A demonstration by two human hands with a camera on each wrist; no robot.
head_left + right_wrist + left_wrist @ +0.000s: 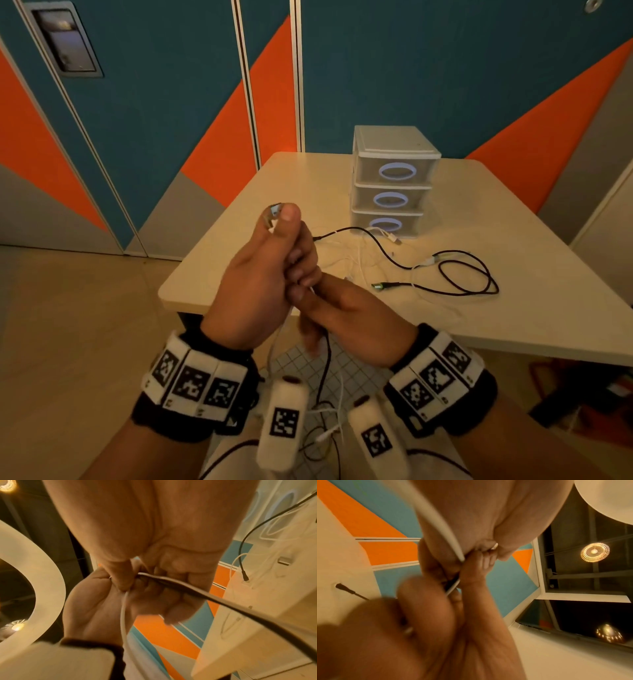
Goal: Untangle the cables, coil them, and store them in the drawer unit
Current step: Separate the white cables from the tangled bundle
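My left hand [274,274] is raised in front of the table's near corner and pinches the USB plug [274,209] of a white cable [436,520] under its thumb. The cable runs down across its palm. My right hand [342,308] meets it from below, fingers curled round the white cable [123,615] and a black cable [214,600]. Both cables hang into my lap. More black cable [455,291] and thin white cables [359,257] lie tangled on the table [513,325]. The white three-drawer unit [394,178] stands behind them, drawers closed.
The table's near left corner [171,294] is just beyond my hands. Blue, orange and grey wall panels [171,102] rise behind. Dark objects lie on the floor under the table's right side [582,394]. A loose black plug [342,587] rests on the tabletop.
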